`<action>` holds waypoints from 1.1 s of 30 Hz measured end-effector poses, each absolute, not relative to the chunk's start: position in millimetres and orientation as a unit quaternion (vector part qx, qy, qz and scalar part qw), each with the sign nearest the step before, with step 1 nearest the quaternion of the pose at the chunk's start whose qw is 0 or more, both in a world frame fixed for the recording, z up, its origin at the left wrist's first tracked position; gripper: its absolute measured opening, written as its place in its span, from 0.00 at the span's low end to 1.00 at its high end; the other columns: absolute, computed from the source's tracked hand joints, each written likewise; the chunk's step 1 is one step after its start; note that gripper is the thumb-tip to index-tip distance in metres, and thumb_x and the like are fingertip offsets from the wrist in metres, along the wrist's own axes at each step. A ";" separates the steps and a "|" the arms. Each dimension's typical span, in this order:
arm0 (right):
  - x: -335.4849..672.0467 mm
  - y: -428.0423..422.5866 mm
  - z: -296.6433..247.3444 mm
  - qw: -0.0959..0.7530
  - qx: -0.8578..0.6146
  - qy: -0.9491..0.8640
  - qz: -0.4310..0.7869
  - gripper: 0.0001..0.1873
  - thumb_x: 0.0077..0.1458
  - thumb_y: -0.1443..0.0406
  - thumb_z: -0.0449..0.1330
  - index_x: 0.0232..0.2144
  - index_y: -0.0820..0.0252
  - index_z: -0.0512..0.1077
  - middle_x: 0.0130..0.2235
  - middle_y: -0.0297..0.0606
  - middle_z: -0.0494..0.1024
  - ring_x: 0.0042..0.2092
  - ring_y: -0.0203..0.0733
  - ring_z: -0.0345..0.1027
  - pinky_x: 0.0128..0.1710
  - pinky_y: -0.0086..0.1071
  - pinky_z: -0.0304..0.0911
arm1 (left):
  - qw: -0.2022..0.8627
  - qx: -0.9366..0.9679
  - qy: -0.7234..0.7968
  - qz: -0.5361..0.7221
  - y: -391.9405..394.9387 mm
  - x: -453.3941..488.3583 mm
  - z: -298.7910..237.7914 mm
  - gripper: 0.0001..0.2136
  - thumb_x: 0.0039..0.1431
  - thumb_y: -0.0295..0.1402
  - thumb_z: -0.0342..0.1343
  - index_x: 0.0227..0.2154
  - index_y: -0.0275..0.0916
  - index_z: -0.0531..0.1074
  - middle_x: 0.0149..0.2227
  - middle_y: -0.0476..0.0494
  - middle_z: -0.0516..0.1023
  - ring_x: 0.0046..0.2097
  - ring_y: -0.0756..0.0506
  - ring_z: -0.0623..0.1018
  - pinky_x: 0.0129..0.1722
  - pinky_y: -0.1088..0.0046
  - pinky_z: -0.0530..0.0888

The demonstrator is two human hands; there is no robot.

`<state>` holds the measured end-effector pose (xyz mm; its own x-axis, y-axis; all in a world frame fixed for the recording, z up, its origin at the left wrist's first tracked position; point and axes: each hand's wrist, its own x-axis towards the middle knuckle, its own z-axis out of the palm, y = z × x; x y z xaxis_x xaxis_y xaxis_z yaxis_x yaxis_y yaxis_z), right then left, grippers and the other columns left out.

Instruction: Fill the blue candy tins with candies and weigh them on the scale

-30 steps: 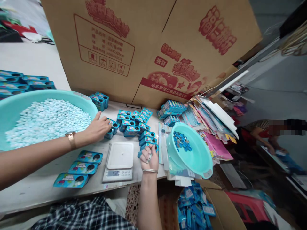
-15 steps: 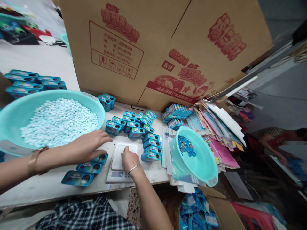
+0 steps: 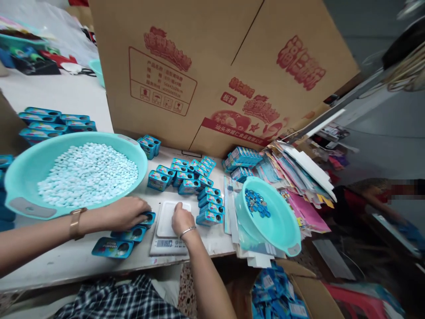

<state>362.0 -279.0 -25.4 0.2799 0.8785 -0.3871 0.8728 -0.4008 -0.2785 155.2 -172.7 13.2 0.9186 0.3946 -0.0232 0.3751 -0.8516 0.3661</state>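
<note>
Through the head camera I see my left hand (image 3: pixel 128 213) resting on the far one of three flat blue tins (image 3: pixel 131 233) at the near left of the counter (image 3: pixel 59 261), its grip curled over the tin. My right hand (image 3: pixel 181 219) lies on the white scale (image 3: pixel 170 228), fingertips pressed together on the platform; whether they pinch anything I cannot tell. By my judgement, many upright blue tins (image 3: pixel 191 177) wait beyond, and the basin of pale tablets (image 3: pixel 86 173) remains well filled. The carton (image 3: pixel 215 66) bears red Chinese print; the scale's display is unreadable.
</note>
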 end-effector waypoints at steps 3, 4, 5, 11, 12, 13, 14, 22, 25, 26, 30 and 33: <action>369.2 -288.9 -30.4 0.115 -0.811 -0.519 0.245 0.14 0.56 0.69 0.50 0.45 0.58 0.65 0.34 0.42 0.78 0.36 0.46 0.73 0.37 0.36 0.62 | 0.148 0.961 0.234 -0.022 -177.8 167.1 20.1 0.09 0.54 0.32 0.51 0.26 0.41 0.76 0.27 0.40 0.79 0.30 0.40 0.78 0.29 0.68 0.66; 372.7 -294.0 -31.9 0.180 -0.808 -0.502 0.249 0.12 0.56 0.68 0.50 0.43 0.57 0.67 0.31 0.39 0.76 0.33 0.43 0.71 0.35 0.34 0.61 | 0.133 0.960 0.244 -0.034 -178.1 170.9 23.7 0.09 0.52 0.31 0.51 0.25 0.41 0.76 0.27 0.40 0.79 0.29 0.40 0.78 0.28 0.68 0.66; 376.6 -299.9 -32.7 0.254 -0.799 -0.477 0.263 0.11 0.57 0.66 0.49 0.40 0.57 0.67 0.28 0.35 0.74 0.30 0.40 0.67 0.33 0.32 0.60 | 0.122 0.959 0.251 -0.045 -177.6 174.6 28.4 0.09 0.52 0.31 0.50 0.24 0.41 0.76 0.27 0.39 0.79 0.29 0.39 0.78 0.28 0.68 0.65; 401.1 -339.9 -16.7 0.585 -0.637 -0.237 0.443 0.12 0.53 0.57 0.56 0.36 0.59 0.67 0.18 0.20 0.54 0.18 0.28 0.43 0.17 0.22 0.40 | 0.110 0.958 0.259 -0.061 -165.4 201.1 76.5 0.11 0.54 0.34 0.49 0.27 0.42 0.76 0.28 0.41 0.80 0.31 0.40 0.78 0.28 0.70 0.63; 404.8 -345.0 -11.7 0.615 -0.612 -0.209 0.450 0.13 0.52 0.57 0.58 0.36 0.59 0.68 0.18 0.20 0.54 0.18 0.27 0.43 0.17 0.22 0.38 | 0.110 0.960 0.252 -0.055 -165.2 209.2 83.6 0.11 0.54 0.34 0.49 0.27 0.42 0.76 0.28 0.41 0.80 0.31 0.40 0.78 0.28 0.70 0.63; 408.3 -349.2 -6.9 0.644 -0.589 -0.187 0.452 0.13 0.51 0.57 0.60 0.35 0.60 0.68 0.17 0.20 0.55 0.17 0.26 0.42 0.16 0.21 0.37 | 0.110 0.962 0.244 -0.049 -166.4 218.6 88.8 0.11 0.54 0.34 0.49 0.27 0.42 0.77 0.28 0.41 0.80 0.31 0.41 0.78 0.29 0.70 0.64; 411.7 -352.6 -2.5 0.670 -0.563 -0.169 0.454 0.14 0.50 0.57 0.61 0.35 0.60 0.69 0.17 0.20 0.56 0.16 0.25 0.42 0.15 0.21 0.37 | 0.109 0.966 0.231 -0.046 -169.0 229.2 91.6 0.10 0.54 0.33 0.49 0.27 0.41 0.77 0.28 0.41 0.80 0.31 0.41 0.78 0.29 0.69 0.64; 435.8 -367.5 7.5 0.800 -0.287 -0.060 0.524 0.06 0.53 0.65 0.61 0.35 0.59 0.68 0.20 0.21 0.59 0.15 0.24 0.43 0.11 0.19 0.39 | 0.131 0.974 0.178 -0.057 -187.9 288.2 68.6 0.11 0.54 0.31 0.51 0.35 0.40 0.79 0.37 0.36 0.82 0.39 0.37 0.81 0.35 0.66 0.72; 440.8 -372.0 6.9 0.824 -0.238 -0.032 0.514 0.03 0.55 0.67 0.59 0.33 0.59 0.67 0.23 0.24 0.63 0.18 0.25 0.51 0.13 0.18 0.43 | 0.163 0.964 0.211 0.024 -172.1 267.0 72.9 0.23 0.61 0.41 0.50 0.57 0.40 0.68 0.53 0.35 0.77 0.52 0.37 0.77 0.47 0.62 0.72; 441.5 -372.2 6.9 0.828 -0.228 -0.021 0.511 0.03 0.55 0.67 0.58 0.33 0.59 0.66 0.24 0.25 0.64 0.19 0.25 0.53 0.13 0.18 0.44 | 0.177 0.956 0.224 0.067 -166.1 255.2 76.2 0.26 0.62 0.44 0.50 0.61 0.40 0.63 0.57 0.35 0.74 0.55 0.37 0.75 0.51 0.62 0.71; 441.2 -364.7 8.9 0.842 -0.200 0.038 0.499 0.06 0.53 0.70 0.59 0.29 0.58 0.64 0.24 0.25 0.65 0.22 0.27 0.59 0.15 0.18 0.50 | 0.232 0.915 0.288 0.161 -153.4 200.0 86.0 0.30 0.62 0.51 0.49 0.62 0.40 0.60 0.59 0.39 0.72 0.56 0.39 0.73 0.55 0.60 0.69; 440.3 -354.9 11.7 0.848 -0.186 0.057 0.493 0.07 0.52 0.71 0.59 0.28 0.58 0.63 0.23 0.24 0.65 0.23 0.27 0.62 0.18 0.18 0.54 | 0.272 0.883 0.352 0.153 -158.1 162.5 81.1 0.30 0.58 0.55 0.51 0.59 0.44 0.65 0.56 0.44 0.75 0.53 0.39 0.75 0.53 0.58 0.71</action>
<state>440.3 -354.9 11.7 0.5074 0.8150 -0.2798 -0.8573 0.4445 -0.2599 162.5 -158.1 81.1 0.7062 0.7037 0.0785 0.5376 -0.6049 0.5874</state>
